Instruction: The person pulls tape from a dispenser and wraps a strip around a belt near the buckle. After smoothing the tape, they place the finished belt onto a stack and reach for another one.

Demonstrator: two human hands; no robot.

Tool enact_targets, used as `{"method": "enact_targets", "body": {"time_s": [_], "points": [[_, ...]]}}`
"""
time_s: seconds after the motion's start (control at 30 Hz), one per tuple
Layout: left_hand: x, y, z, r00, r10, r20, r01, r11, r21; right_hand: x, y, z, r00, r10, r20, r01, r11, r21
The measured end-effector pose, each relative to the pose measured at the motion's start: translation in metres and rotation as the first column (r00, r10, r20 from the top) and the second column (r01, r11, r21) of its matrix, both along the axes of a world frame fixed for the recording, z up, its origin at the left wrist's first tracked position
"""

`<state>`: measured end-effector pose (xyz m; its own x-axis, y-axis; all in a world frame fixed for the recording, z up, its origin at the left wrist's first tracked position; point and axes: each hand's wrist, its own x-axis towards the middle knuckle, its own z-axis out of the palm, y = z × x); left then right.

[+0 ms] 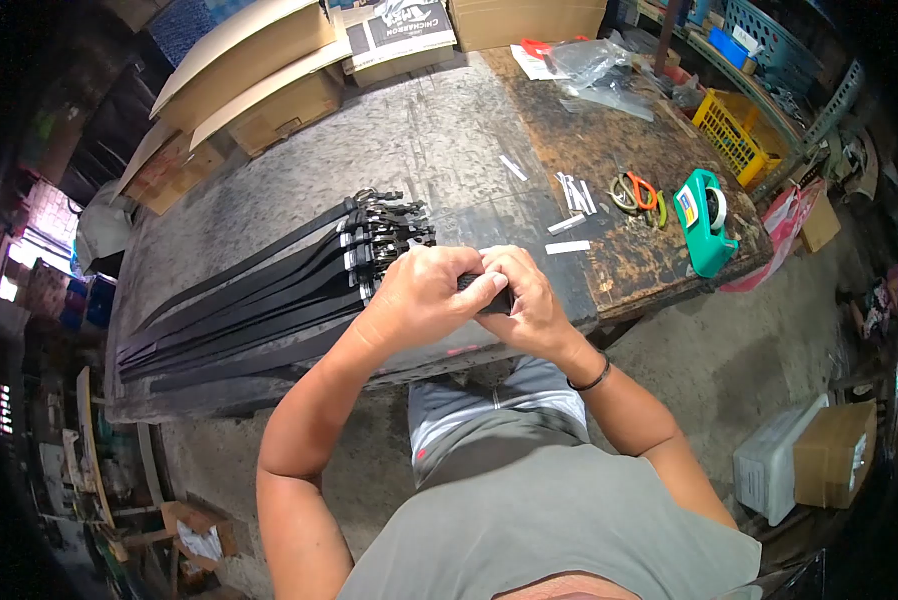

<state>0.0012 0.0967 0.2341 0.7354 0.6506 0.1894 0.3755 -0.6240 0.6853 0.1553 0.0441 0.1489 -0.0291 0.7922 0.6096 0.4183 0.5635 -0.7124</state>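
Note:
Close together at the table's front edge, my left hand (429, 287) and my right hand (525, 297) are both closed round a small dark strap piece (489, 293). Most of that piece is hidden by the fingers. Left of my hands, a bundle of long black straps (259, 290) lies across the table (449, 120), with metal clips (389, 225) gathered at its right end. White labels show near the clips. Several loose white paper strips (568, 247) lie beyond my right hand.
A green tape dispenser (704, 222) and orange-handled scissors (641, 192) are on the right side of the table. Cardboard boxes (289, 105) line the back left. Clear plastic bags (599, 75) lie at the back right, near a yellow crate (734, 138).

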Motion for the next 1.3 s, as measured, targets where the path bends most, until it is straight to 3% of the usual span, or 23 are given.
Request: {"method": "enact_targets", "body": {"time_s": [0.23, 0.93, 1.3], "points": [[-0.001, -0.009, 0.002, 0.999, 0.035, 0.008, -0.035, 0.993, 0.112, -0.007, 0.003, -0.009, 0.986, -0.141, 0.09, 0.135, 0.988, 0.069], [-0.005, -0.014, 0.0, 0.998, 0.061, -0.013, -0.059, 0.993, 0.099, -0.015, -0.001, -0.009, 0.99, -0.135, 0.039, 0.134, 0.991, 0.029], [-0.004, -0.016, -0.007, 0.994, 0.063, 0.089, -0.082, 0.969, 0.235, -0.016, 0.005, -0.015, 0.971, -0.203, 0.125, 0.186, 0.973, 0.139]]}}
